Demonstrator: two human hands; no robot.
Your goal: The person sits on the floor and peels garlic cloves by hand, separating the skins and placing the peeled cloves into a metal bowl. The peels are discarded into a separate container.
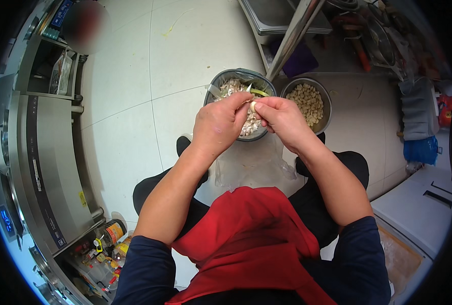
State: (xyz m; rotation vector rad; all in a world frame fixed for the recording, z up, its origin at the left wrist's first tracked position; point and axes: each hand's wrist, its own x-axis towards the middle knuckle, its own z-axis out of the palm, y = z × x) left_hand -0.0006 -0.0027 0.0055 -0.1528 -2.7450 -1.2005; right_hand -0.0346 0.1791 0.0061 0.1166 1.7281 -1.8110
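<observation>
A pale garlic clove (253, 107) is pinched between the thumb and fingers of my right hand (281, 116). My left hand (220, 120) meets it from the other side, thumb and forefinger at the clove's edge. Any loose skin between the fingertips is too small to make out. Both hands are above a dark round bin (208, 100) lined with clear plastic. Papery garlic skins (231, 87) and a yellow-green strip (259, 92) lie inside it, partly hidden by my hands. To the right, a metal bowl (328, 110) holds many peeled cloves (306, 101).
A clear plastic bag (248, 167) lies on the tiled floor between my feet. Behind the bowl rises a metal table leg (294, 38), beside stacked metal trays (283, 17). Stainless kitchen units (54, 164) line the left side, with bottles (111, 232) below. A white cabinet (409, 206) stands right.
</observation>
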